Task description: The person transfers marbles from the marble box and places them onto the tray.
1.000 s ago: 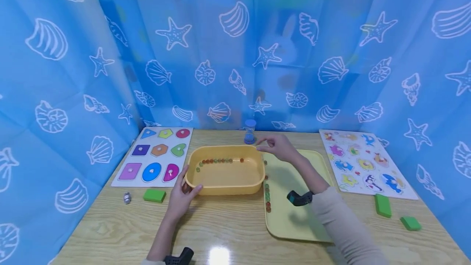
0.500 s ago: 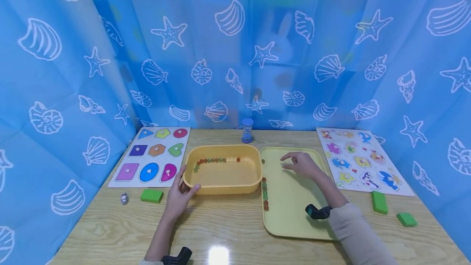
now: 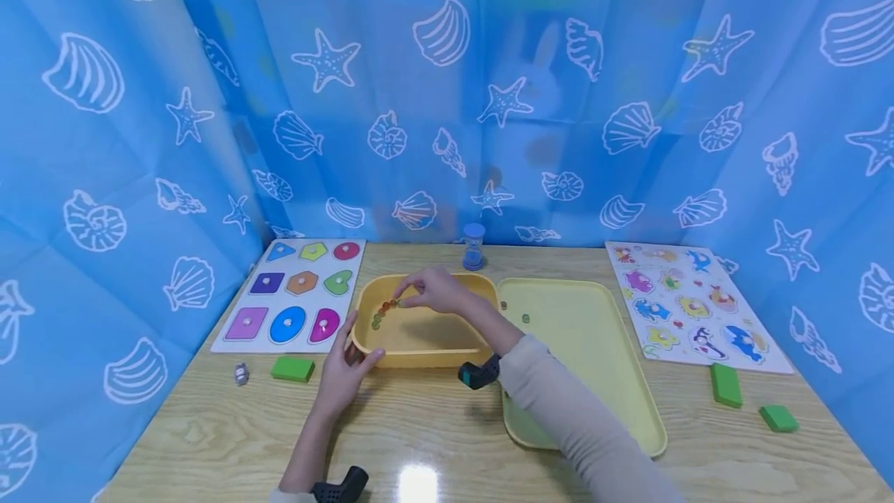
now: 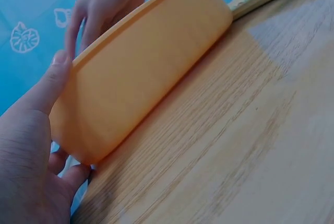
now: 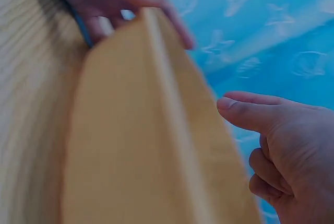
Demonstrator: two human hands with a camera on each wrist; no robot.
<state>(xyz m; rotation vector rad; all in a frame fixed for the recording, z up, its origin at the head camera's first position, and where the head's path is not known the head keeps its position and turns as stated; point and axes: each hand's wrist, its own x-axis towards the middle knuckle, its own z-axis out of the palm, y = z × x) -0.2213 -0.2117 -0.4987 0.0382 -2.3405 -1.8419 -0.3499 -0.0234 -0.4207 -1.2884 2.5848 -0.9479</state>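
Note:
An orange-yellow plastic basin [image 3: 426, 359] stands on the table. My left hand [image 3: 341, 377] grips its near left corner, thumb over the rim and fingers low on the outside, as the left wrist view shows. My right hand [image 3: 434, 291] reaches into the basin, thumb and index finger pinched together at a small green bead [image 3: 399, 303] near the far wall. More red and green beads [image 3: 386, 307] curve in a row along the far left corner; the hand covers part of the basin floor. In the right wrist view the pinched fingertips [image 5: 225, 104] show close beside the rim.
Right of the basin lies a pale yellow tray [image 3: 580, 317] with a loose green bead [image 3: 526, 318]; my right forearm covers part of it. Peg puzzle boards [image 3: 303, 283] [image 3: 691, 305] lie left and right. Also around are green blocks [image 3: 292, 369], a blue hourglass [image 3: 473, 247] and a silvery trinket [image 3: 240, 374].
My right hand has swung from over the tray leftward into the basin. A green bead now shows on the tray where none showed before. The left hand keeps its grip on the basin.

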